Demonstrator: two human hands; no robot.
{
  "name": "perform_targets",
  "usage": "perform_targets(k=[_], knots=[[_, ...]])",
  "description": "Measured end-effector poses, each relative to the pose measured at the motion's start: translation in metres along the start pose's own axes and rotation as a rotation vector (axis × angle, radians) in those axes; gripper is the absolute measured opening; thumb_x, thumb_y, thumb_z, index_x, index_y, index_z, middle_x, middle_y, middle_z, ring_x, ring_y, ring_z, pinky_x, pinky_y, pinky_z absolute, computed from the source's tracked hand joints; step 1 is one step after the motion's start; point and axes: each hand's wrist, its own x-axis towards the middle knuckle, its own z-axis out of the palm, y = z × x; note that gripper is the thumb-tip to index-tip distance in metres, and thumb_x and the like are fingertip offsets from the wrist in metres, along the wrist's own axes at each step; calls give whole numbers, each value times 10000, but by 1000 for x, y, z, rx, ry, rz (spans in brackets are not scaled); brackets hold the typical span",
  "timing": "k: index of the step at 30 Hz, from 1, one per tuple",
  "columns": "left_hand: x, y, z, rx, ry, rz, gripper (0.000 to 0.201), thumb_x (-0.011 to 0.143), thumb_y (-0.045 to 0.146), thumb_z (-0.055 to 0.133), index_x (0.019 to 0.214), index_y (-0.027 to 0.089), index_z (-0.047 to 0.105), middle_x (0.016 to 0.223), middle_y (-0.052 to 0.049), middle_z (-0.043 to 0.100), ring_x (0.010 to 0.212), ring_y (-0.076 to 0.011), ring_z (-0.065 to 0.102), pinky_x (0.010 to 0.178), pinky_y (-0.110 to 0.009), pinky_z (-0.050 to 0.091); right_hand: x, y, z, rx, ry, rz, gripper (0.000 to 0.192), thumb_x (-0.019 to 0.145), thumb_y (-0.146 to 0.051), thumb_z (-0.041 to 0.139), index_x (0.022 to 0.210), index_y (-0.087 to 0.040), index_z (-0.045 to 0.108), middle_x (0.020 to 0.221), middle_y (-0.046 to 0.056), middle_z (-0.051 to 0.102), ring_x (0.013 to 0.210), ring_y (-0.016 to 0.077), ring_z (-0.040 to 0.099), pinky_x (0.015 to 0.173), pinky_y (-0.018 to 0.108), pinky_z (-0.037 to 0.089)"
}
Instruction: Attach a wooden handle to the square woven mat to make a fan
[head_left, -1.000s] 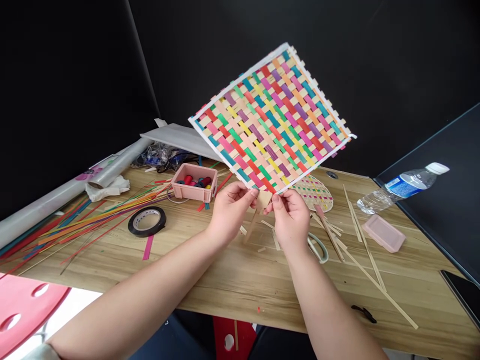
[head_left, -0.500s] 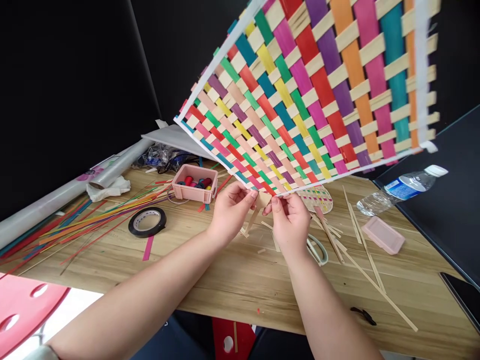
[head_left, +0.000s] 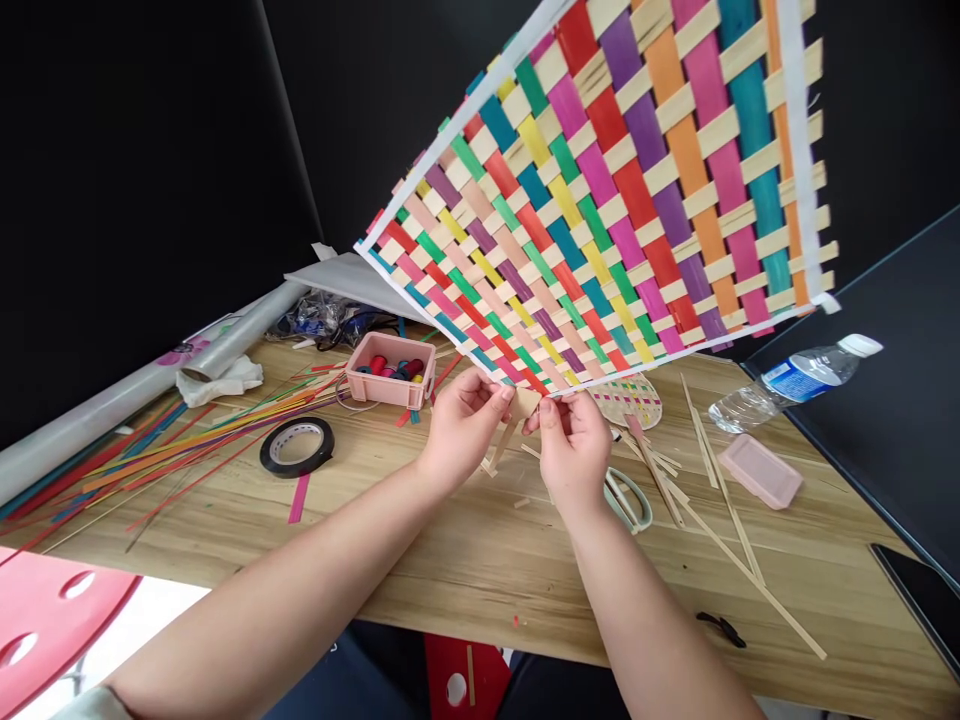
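A large square mat (head_left: pixel 607 190) woven of coloured and plain bamboo strips, edged with white tape, is held up in the air and tilted toward me. My left hand (head_left: pixel 461 425) and my right hand (head_left: pixel 574 445) pinch its lowest corner between fingertips, above the wooden table (head_left: pixel 465 540). A plain strip end sticks out between the two hands.
On the table lie a pink box of thread spools (head_left: pixel 390 368), a black tape roll (head_left: pixel 298 446), a fan of coloured strips (head_left: pixel 172 440), scissors (head_left: pixel 628 497), loose plain strips (head_left: pixel 720 520), a small woven oval (head_left: pixel 630 398), a pink lid (head_left: pixel 756 470) and a water bottle (head_left: pixel 787 385). A red stool (head_left: pixel 52 610) stands at lower left.
The mat has swung up and tipped toward the camera, so it looks far larger. Both hands kept their pinch at the lower corner and shifted slightly.
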Motion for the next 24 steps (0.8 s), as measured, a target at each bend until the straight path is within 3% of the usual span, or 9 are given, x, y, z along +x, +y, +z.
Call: perform_targets(k=[5,12,24], knots=[[-3,0,0,-8,-30,-17,182,778,320,715,754,168,618,636,31,589,577,-85,553,584,-207,459,4,0,-3,74,7,113,206,903,-359,598,772,-213,532,618,-37,578,572,120,568,593,250,474],[-3,5,1,-46,-12,-80,133,729,263,744,771,165,665,660,25,610,610,-95,565,610,-218,471,5,3,-3,226,-28,146,156,893,-370,611,872,-219,578,717,-35,585,594,102,539,595,238,461],[1,0,-3,-75,14,-121,203,709,332,767,724,159,663,663,23,594,595,-80,507,573,-194,435,6,-3,-8,77,-78,145,268,860,-442,617,768,-211,518,653,-19,577,595,133,557,597,269,485]])
